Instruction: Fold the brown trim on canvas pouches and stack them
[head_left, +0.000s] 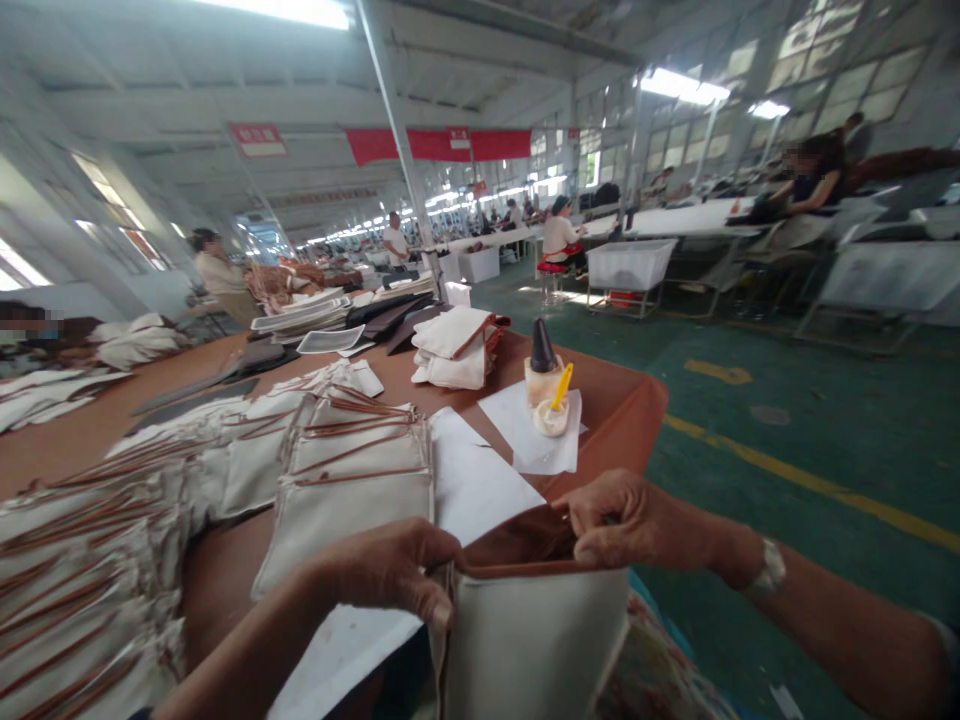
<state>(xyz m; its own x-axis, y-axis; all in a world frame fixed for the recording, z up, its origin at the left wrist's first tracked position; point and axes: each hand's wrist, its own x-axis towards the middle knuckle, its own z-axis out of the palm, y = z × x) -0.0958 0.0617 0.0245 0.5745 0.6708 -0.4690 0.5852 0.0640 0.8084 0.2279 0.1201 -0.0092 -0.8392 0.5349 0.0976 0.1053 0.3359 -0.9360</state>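
Observation:
I hold a cream canvas pouch (536, 640) with a brown trimmed opening upright at the near edge of the brown table (622, 400). My left hand (397, 572) pinches its left top corner. My right hand (634, 520) grips the brown rim at the right, pulling the mouth open. A white sheet of paper (476, 485) lies on the table just behind the pouch.
Rows of cream pouches with brown piping (345, 450) cover the table to the left. A glue bottle with a black cap (541, 365) and a yellow-handled brush (559, 395) stand on white paper. Folded pieces (454, 350) lie behind. Other people work at distant tables; green floor on the right.

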